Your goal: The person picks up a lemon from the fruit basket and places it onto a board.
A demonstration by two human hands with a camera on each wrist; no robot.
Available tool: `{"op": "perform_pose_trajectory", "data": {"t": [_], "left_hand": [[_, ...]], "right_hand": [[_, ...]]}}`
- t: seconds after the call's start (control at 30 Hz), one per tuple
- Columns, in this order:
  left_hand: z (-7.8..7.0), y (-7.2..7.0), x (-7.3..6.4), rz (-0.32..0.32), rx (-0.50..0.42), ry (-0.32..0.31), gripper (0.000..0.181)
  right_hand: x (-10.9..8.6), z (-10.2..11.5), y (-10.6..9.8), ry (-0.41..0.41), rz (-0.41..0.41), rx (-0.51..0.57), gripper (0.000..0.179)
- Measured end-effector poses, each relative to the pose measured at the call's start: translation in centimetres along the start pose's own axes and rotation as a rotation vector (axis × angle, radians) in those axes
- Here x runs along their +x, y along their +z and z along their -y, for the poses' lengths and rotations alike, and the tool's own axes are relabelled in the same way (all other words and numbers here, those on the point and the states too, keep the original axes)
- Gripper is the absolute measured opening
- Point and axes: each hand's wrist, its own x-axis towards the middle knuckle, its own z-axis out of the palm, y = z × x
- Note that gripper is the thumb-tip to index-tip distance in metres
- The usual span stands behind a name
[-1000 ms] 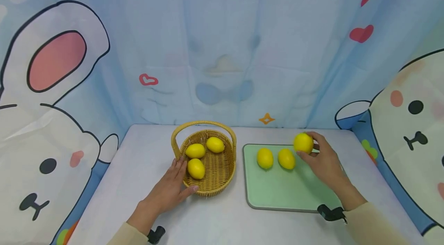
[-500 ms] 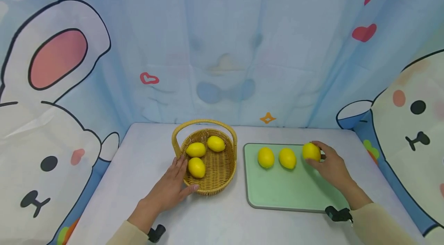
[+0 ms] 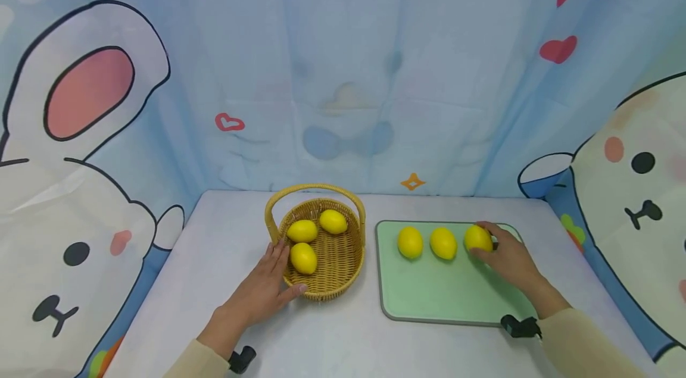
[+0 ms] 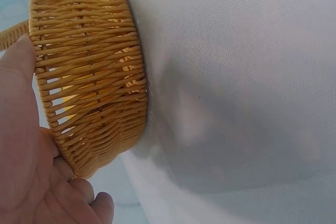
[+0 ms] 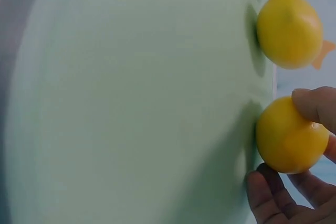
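A wicker basket (image 3: 337, 265) with a tall handle stands left of centre and contains three yellow lemons (image 3: 333, 221). My left hand (image 3: 257, 289) rests against its near-left side, fingers extended along the rim and thumb at the front; the left wrist view shows the thumb touching the woven wall (image 4: 94, 77). On the right lies a green tray (image 3: 429, 294). Two lemons (image 3: 410, 242) sit side by side towards its back edge. To their right, my right hand (image 3: 509, 256) grips another lemon (image 5: 289, 137) between thumb and fingers, low over the tray or touching it.
A white-covered table (image 3: 321, 342) bears the basket and tray, with a strip of cloth between them. A blue curtain (image 3: 343, 68) with cartoon animals hangs behind the table. Black wrist cameras (image 3: 520, 326) show below both wrists.
The right hand has carried its lemon right and down, from beside the middle lemon to the right end of the row, with a slight shift left lately. The left hand and basket stay put.
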Motion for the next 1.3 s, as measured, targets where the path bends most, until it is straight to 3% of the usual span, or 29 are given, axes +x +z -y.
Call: {"op": "perform_pose_trajectory", "data": {"t": [0.97, 1.17, 1.3], "left_hand": [[0.2, 0.0, -0.1, 0.0, -0.015, 0.014, 0.102], [0.1, -0.1, -0.2, 0.003, -0.012, 0.014, 0.103], [0.0, -0.2, -0.3, 0.003, -0.014, 0.013, 0.102]], "right_hand": [[0.6, -0.2, -0.3, -0.021, 0.05, 0.014, 0.09], [1.2, 0.2, -0.6, -0.071, 0.094, -0.001, 0.097], [1.8, 0.5, -0.7, -0.127, 0.134, -0.013, 0.092]]}}
